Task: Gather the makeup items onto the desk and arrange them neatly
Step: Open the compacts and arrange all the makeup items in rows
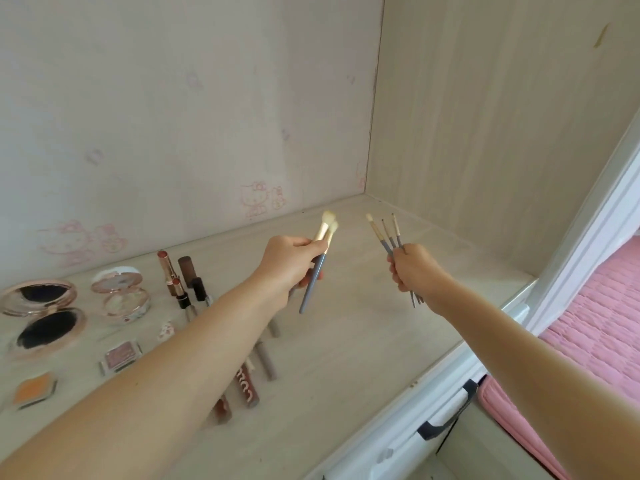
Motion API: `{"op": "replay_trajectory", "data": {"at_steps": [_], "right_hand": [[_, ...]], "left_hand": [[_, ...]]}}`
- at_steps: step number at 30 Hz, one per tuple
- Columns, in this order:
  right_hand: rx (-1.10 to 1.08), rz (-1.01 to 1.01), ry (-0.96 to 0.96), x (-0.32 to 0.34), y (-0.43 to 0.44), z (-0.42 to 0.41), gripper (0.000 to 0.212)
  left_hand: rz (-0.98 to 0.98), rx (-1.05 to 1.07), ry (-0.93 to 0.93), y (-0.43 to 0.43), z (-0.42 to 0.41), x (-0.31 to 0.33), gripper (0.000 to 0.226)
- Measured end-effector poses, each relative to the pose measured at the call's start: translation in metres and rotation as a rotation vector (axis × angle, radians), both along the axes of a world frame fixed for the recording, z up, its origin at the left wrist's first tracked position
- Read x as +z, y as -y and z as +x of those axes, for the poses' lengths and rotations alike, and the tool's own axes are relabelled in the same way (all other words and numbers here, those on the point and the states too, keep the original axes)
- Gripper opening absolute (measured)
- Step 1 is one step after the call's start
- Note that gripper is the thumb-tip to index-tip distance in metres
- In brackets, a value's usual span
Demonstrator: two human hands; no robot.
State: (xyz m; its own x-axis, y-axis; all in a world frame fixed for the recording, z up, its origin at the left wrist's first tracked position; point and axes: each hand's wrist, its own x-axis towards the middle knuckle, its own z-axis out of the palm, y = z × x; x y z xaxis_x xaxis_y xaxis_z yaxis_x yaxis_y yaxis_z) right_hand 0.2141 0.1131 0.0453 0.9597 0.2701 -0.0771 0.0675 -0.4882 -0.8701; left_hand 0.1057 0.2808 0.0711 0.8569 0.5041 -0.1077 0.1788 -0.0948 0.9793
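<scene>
My left hand [289,261] grips two large fluffy brushes [313,275] with blue handles, bristles pointing up, held above the pale desk [346,323]. My right hand [414,266] grips three thin blue-handled brushes [384,233], fanned upward, to the right of the left hand. On the desk's left lie an open round mirror compact [43,315], an open powder compact [121,294], upright lipsticks [173,275], a pink eyeshadow pan [119,355], an orange pan [33,391] and lip gloss tubes [247,386], partly hidden by my left forearm.
The desk ends at a wall with cartoon stickers [258,199] behind and a side panel [485,116] on the right. A white front edge with a dark drawer handle [446,415] runs lower right. A pink bedspread [599,327] lies beyond.
</scene>
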Motion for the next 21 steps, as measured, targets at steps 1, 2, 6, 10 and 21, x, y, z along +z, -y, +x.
{"op": "replay_trajectory", "data": {"at_steps": [1,2,6,10,21], "right_hand": [[-0.002,0.125,-0.111,0.003,-0.006,-0.012,0.025],[0.019,0.222,-0.193,0.007,-0.011,-0.025,0.024],[0.159,0.448,-0.347,0.016,-0.031,-0.073,0.025],[0.29,0.549,-0.458,0.024,-0.05,-0.123,0.026],[0.632,0.43,-0.591,0.017,-0.107,-0.245,0.027]], "left_hand": [[-0.025,0.005,0.007,-0.005,-0.011,0.001,0.021],[-0.049,0.007,0.013,-0.01,-0.022,0.002,0.021],[-0.117,0.011,0.038,-0.028,-0.07,0.003,0.02],[-0.106,0.058,0.069,-0.044,-0.123,0.006,0.02],[0.171,0.176,-0.03,-0.112,-0.261,-0.001,0.016]]}}
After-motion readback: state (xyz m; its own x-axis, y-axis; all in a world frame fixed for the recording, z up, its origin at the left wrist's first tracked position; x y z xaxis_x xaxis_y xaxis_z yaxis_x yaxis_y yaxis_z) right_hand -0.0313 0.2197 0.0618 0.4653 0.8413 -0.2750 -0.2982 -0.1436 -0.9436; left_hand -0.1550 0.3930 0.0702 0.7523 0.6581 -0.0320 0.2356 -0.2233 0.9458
